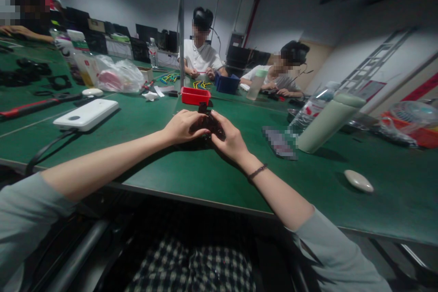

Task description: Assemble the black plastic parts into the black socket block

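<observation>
My left hand (185, 126) and my right hand (228, 135) meet over the green table, just this side of a small red tray (196, 96). Between them is a black object (216, 127) with an uneven, many-edged shape; its kind cannot be made out. Both hands curve around it, thumbs toward me and fingers on the far side. A squarish black piece (203, 107) sticks up beyond the fingertips. Much of the object is hidden by the fingers and shadow.
Left on the table (147, 159) lie a white power bank (87, 115) with a cable, red-handled pliers (41, 106) and a plastic bag (118, 75). Right are a phone (278, 142), a green flask (330, 121) and a pale mouse (358, 180). Co-workers sit across, near a blue bin (227, 83).
</observation>
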A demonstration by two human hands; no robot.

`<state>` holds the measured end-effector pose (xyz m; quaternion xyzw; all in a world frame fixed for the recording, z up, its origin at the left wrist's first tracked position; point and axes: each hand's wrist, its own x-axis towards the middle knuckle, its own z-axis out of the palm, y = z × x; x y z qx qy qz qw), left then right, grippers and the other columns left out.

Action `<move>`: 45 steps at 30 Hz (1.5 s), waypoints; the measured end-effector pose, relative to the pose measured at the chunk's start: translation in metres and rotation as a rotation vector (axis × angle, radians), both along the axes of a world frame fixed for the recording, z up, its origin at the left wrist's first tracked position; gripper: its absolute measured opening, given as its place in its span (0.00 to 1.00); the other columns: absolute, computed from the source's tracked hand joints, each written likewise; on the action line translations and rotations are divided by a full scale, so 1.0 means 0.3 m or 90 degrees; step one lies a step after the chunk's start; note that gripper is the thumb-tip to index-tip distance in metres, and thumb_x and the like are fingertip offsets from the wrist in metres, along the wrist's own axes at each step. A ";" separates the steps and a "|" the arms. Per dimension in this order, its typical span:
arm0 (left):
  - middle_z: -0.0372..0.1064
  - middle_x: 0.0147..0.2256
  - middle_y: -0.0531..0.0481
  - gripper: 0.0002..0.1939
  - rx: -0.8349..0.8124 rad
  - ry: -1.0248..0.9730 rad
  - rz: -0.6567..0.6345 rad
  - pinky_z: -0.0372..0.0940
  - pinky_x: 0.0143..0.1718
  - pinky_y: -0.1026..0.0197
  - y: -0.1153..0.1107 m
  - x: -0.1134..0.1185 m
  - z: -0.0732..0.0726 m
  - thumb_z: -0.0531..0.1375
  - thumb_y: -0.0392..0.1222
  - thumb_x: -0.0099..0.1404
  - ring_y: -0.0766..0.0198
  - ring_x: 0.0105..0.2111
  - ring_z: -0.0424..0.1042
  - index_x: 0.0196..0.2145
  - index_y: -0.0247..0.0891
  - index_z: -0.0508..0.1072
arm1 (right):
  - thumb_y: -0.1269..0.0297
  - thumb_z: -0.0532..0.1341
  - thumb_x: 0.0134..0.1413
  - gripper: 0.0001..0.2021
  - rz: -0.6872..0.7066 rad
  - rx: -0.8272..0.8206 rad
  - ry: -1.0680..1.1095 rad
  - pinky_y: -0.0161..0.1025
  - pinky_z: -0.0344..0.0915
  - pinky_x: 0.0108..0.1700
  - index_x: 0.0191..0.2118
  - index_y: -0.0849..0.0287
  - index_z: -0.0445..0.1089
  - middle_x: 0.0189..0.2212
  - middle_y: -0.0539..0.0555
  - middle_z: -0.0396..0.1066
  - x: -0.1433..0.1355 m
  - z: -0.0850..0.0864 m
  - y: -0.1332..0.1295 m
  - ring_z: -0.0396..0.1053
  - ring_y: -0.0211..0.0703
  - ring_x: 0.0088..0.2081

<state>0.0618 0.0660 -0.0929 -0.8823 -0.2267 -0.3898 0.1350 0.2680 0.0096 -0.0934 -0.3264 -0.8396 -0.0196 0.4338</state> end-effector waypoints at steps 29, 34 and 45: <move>0.74 0.34 0.42 0.18 0.025 -0.022 -0.012 0.67 0.39 0.54 0.005 -0.004 -0.005 0.56 0.49 0.67 0.57 0.34 0.74 0.46 0.30 0.69 | 0.80 0.56 0.54 0.36 0.051 -0.045 0.087 0.53 0.63 0.64 0.66 0.49 0.55 0.63 0.52 0.61 -0.003 -0.014 0.005 0.62 0.49 0.63; 0.74 0.36 0.43 0.17 0.010 -0.012 -0.008 0.66 0.40 0.54 0.005 -0.007 -0.007 0.58 0.46 0.66 0.57 0.36 0.74 0.47 0.31 0.69 | 0.80 0.56 0.53 0.36 0.051 -0.044 0.089 0.51 0.68 0.60 0.67 0.48 0.54 0.62 0.54 0.61 0.002 -0.021 0.017 0.64 0.49 0.61; 0.75 0.38 0.41 0.17 0.008 0.010 -0.027 0.66 0.43 0.53 0.003 -0.007 -0.008 0.57 0.45 0.67 0.55 0.39 0.74 0.49 0.31 0.68 | 0.78 0.58 0.53 0.35 0.028 -0.013 0.053 0.45 0.74 0.52 0.66 0.51 0.55 0.59 0.58 0.65 0.008 -0.020 0.024 0.69 0.47 0.55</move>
